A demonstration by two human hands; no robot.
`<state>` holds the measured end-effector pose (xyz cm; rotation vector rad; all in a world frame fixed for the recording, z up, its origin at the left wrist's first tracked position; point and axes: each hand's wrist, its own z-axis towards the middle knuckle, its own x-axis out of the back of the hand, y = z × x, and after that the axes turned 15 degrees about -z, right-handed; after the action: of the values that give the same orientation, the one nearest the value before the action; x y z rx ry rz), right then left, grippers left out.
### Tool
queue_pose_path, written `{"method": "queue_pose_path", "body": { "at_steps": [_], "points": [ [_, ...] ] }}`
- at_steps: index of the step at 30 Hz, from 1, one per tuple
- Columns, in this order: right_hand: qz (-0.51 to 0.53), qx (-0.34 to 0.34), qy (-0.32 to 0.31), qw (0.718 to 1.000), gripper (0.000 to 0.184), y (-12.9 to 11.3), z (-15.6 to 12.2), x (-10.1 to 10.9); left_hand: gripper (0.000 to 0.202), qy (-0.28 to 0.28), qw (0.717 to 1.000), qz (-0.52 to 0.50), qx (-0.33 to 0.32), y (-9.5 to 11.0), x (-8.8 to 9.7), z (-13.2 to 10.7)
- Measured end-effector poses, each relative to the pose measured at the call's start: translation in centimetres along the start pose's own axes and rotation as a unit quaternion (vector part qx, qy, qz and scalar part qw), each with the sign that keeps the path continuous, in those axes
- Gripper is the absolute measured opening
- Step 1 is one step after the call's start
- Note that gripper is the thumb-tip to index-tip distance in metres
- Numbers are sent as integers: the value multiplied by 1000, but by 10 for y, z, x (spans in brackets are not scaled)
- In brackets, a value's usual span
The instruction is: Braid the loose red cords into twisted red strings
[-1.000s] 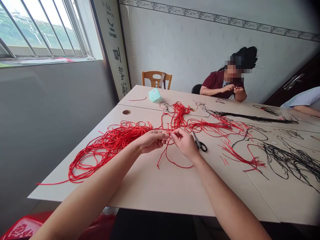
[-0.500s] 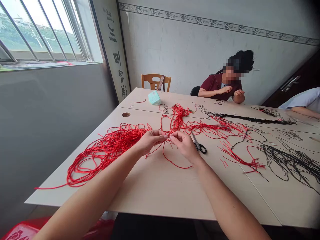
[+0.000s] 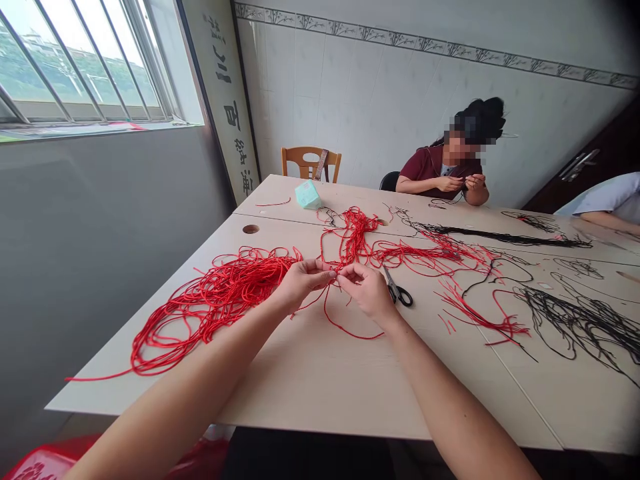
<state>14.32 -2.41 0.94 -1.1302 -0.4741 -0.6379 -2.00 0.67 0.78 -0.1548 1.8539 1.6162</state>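
Observation:
Between my hands is a red cord, pinched at the fingertips above the table; its loose ends hang down and one curves to the right on the tabletop. My left hand is closed on it from the left. From the right, my right hand pinches it too, almost touching the left fingertips. Fingers hide the exact spot they grip. Left of my hands lies a big loose heap of red cord. Just beyond them is a bunch of red cords. Scissors with black handles lie beside my right hand.
Red cord pieces and black cords spread over the right of the table. A mint-green box stands toward the back. A co-worker sits across, handling dark cord; another person's sleeve shows at right.
My fingertips have shifted slightly while still pinching the red cord. The co-worker's hands have come lower and closer together. The view has moved a little.

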Motion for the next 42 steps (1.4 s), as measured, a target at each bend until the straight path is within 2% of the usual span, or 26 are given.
{"method": "queue_pose_path", "body": {
  "at_steps": [3, 7, 10, 13, 21, 26, 31, 34, 36, 39, 42],
  "points": [
    [49, -16, -20, 998, 19, -2, 1, 3, 25, 11, 1000, 14, -21, 1, -2, -1],
    [156, -69, -87, 981, 26, -3, 3, 10, 28, 20, 999, 20, -38, 3, -2, -1],
    [181, -86, -123, 972, 26, -2, 3, 13, 28, 25, 998, 23, -61, 4, -4, -2],
    [182, -94, -131, 970, 24, -2, 2, 12, 26, 30, 996, 36, -80, 5, -7, -4],
    [113, -34, -56, 991, 24, 1, 2, -1, 25, 17, 999, -26, -40, -6, -2, -1],
    [144, -27, -53, 988, 23, 4, 2, -4, 25, 8, 999, -48, -22, -9, -1, 0],
    [124, -33, -51, 990, 27, 4, 2, -2, 25, 2, 999, -40, -20, -7, -2, -2],
    [55, -22, -31, 998, 24, 3, 1, -1, 26, 5, 999, -23, -33, -8, -3, -2],
    [-15, 2, 5, 1000, 19, 1, 0, -1, 27, 4, 999, -14, -43, -9, -3, -2],
    [-111, 54, 61, 990, 11, -3, -2, -1, 25, -5, 999, -10, -44, -10, -5, -3],
    [-156, 80, 77, 981, 11, -6, -3, 0, 23, -12, 999, -25, -35, -10, -5, -5]
  ]
}}
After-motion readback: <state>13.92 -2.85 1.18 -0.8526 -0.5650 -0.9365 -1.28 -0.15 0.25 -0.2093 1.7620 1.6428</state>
